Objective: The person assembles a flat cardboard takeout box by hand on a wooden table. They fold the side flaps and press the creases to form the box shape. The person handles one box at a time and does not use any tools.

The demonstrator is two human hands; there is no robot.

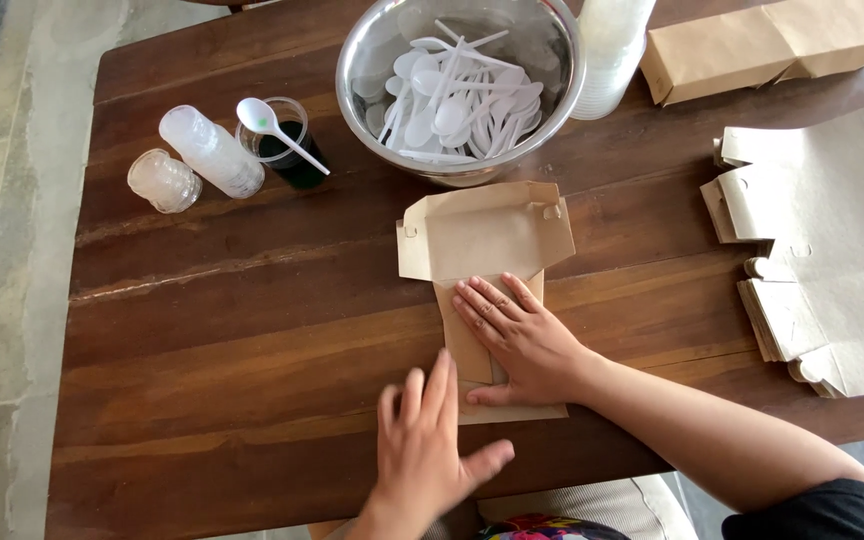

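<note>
A flat brown cardboard box blank lies on the dark wooden table, partly folded, with flaps raised at its far end. My right hand presses flat on the near part of the blank, fingers spread. My left hand hovers open just left of the blank's near corner, fingers pointing away from me, holding nothing.
A steel bowl of white plastic spoons stands behind the blank. At the back left are stacked clear cups, a small lid stack and a cup of dark liquid with a spoon. Stacks of unfolded box blanks lie right; folded boxes far right.
</note>
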